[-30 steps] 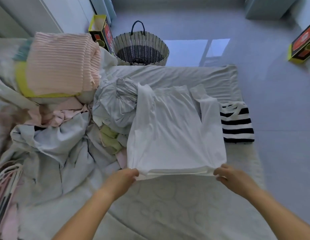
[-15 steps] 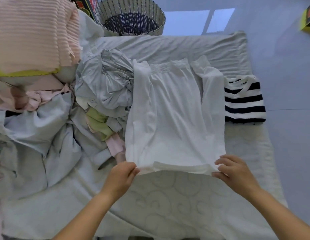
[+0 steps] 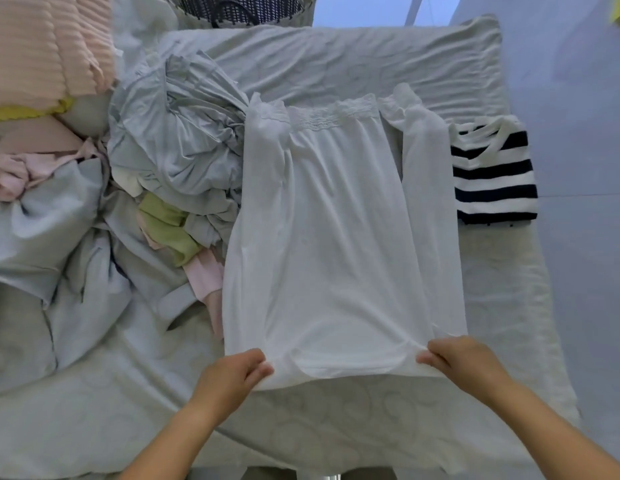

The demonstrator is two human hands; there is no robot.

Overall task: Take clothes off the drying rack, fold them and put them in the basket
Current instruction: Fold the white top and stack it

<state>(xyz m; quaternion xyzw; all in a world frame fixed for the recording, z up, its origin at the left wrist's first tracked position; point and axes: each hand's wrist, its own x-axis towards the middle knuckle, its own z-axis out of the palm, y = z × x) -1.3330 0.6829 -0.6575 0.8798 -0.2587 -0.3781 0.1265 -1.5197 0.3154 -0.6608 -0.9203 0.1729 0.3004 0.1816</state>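
Head: hands at shirt hem

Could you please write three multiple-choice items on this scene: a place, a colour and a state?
1. The striped top lies where from the white top? A right B left C underneath
2. Its stripes are? A red, white B dark, white C green, yellow
3. The white top's near hem is? A free B in one hand C in both hands
Answers: 1 A, it lies beside the right sleeve. 2 B, dark and white bands show. 3 C, the left hand and right hand each pinch a corner.
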